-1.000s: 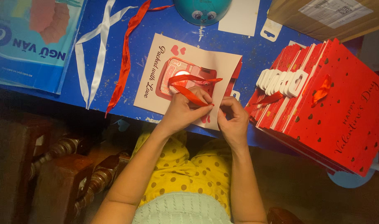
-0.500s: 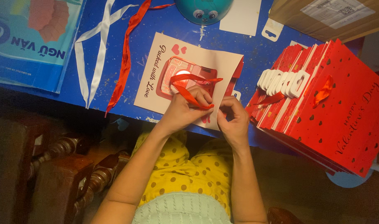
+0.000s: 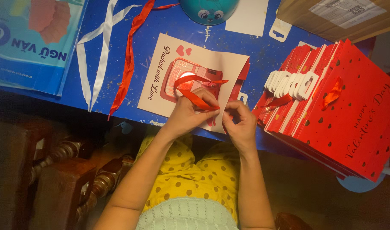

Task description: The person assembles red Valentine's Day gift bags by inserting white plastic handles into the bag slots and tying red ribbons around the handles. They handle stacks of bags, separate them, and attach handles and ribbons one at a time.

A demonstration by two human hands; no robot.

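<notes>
The hands [image 3: 216,115] hide the card's [image 3: 160,81] near edge and the red ribbon's [image 3: 195,97] lower end.

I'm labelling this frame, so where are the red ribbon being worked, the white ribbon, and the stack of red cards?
red ribbon in the hands [image 3: 198,100], head view, on the strip crossing the card.
white ribbon [image 3: 102,51], head view, on its long straight strand.
stack of red cards [image 3: 352,115], head view, on the top card's face.

Left hand [image 3: 190,113] and right hand [image 3: 242,123] pinching red ribbon [image 3: 195,96] looped over cream card [image 3: 195,79] on blue table [image 3: 254,51]. Stack of red cards [image 3: 348,110] right; loose red and white ribbons [image 3: 114,55] left.
</notes>
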